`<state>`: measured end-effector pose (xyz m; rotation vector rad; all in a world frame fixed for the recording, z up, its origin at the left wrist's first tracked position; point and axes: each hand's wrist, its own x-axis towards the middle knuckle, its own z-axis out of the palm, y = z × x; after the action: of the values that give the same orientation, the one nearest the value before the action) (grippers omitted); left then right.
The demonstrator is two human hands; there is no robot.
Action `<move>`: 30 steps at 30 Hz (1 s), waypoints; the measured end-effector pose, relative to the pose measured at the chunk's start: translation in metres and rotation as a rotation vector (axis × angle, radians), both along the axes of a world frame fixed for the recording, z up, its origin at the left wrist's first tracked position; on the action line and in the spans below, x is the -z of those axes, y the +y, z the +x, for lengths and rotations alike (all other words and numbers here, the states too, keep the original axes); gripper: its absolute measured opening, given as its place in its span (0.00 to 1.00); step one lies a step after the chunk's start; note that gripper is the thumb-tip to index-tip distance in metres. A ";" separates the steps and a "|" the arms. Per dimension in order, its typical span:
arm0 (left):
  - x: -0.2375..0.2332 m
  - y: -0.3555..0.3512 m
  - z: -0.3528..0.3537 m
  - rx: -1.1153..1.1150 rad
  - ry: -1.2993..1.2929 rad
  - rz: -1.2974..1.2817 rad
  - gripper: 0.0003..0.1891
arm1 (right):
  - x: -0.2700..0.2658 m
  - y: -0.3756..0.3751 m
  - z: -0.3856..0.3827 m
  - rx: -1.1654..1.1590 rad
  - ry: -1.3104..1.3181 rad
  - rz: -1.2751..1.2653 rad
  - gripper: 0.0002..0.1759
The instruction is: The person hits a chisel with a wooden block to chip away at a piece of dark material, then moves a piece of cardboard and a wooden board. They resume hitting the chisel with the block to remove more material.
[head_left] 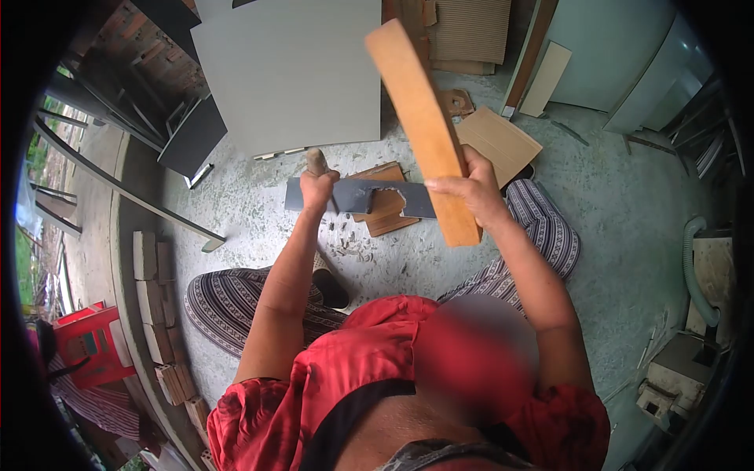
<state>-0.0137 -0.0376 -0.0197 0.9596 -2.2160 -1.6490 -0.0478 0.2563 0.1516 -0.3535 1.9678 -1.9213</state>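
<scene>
My left hand (318,191) is closed around the upright handle of a chisel (316,161), whose lower part points down at a dark grey board (352,192). The board has a rough-edged opening at its middle, through which brown wood shows. My right hand (475,188) grips a long, thick wooden block (420,110) near its lower end, thumb across its face. The block is raised above the board's right end and partly hides it. Under the board lies a brown wooden piece (385,224) on the floor. Whether the chisel's tip touches the board cannot be made out.
Small chips lie on the concrete floor (432,275). A large grey panel (290,78) stands ahead, with cardboard (496,145) to its right. Bricks (149,290) line the left side near a red crate (93,345). A machine with a hose (697,271) stands right.
</scene>
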 end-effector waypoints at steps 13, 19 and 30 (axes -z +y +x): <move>0.057 0.046 0.020 0.418 -0.543 0.121 0.20 | -0.018 0.010 0.000 0.053 -0.087 -0.075 0.23; 0.072 0.055 -0.012 0.482 -0.566 -0.379 0.29 | -0.016 0.014 -0.003 0.057 -0.118 -0.040 0.24; 0.081 0.089 -0.038 0.551 -0.571 -0.580 0.21 | -0.015 0.021 -0.007 0.085 -0.163 -0.006 0.21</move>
<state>-0.0518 0.0513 -0.1012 0.7479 -3.3058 -0.7899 -0.0545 0.2773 0.1662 -0.1118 1.8992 -1.9411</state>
